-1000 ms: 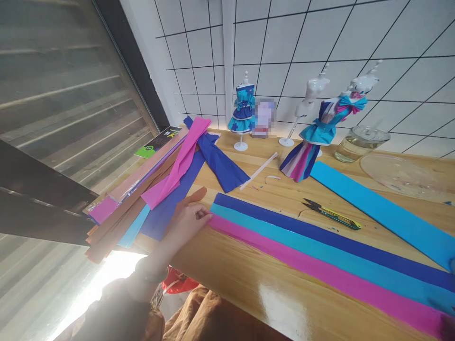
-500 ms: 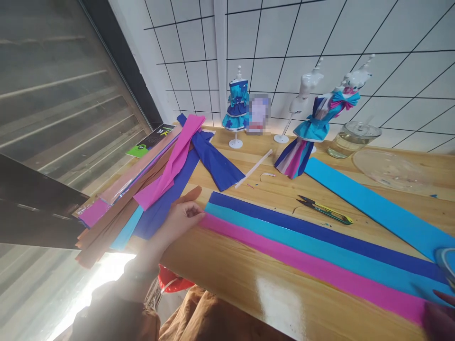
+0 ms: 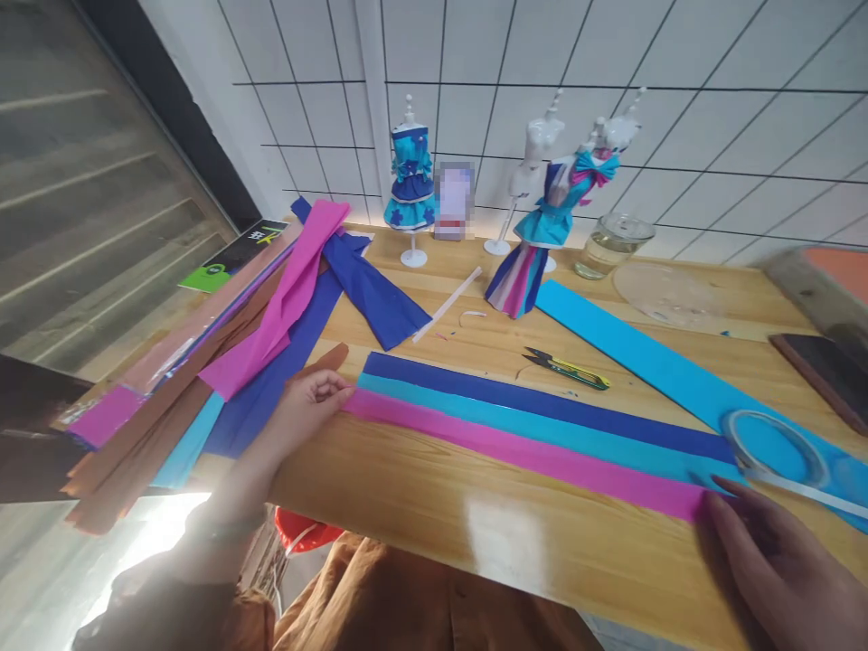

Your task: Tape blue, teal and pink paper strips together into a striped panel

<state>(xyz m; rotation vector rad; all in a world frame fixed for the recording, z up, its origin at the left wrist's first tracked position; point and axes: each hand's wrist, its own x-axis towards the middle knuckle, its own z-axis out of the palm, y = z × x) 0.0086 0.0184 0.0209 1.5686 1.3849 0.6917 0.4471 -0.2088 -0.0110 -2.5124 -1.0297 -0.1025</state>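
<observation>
Long pink point(image 3: 529, 457), light blue point(image 3: 542, 431) and dark blue point(image 3: 542, 400) strips lie side by side across the wooden table, their long edges meeting. My left hand point(image 3: 312, 404) pinches the left end of the pink strip between thumb and fingertips. At its right end, my right hand point(image 3: 779, 551) has its thumb and fingers closed on the pink strip, partly blurred. A roll of tape point(image 3: 806, 443) rests on a wide blue strip point(image 3: 630, 353) just beyond my right hand. Yellow-and-black thread snips point(image 3: 570, 368) lie behind the strips.
Coloured sheets point(image 3: 271, 312) pile up at the left. Dressed miniature forms point(image 3: 410, 181) and a bare one point(image 3: 519, 181) stand along the tiled wall. Farther right are a glass jar point(image 3: 610, 246), a clear round lid point(image 3: 668, 294) and a dark phone-like object point(image 3: 820, 380).
The view has swung right, shifting the table's contents leftward in the picture. My right hand and the tape roll now show more fully. My left hand still holds the pink strip's end.
</observation>
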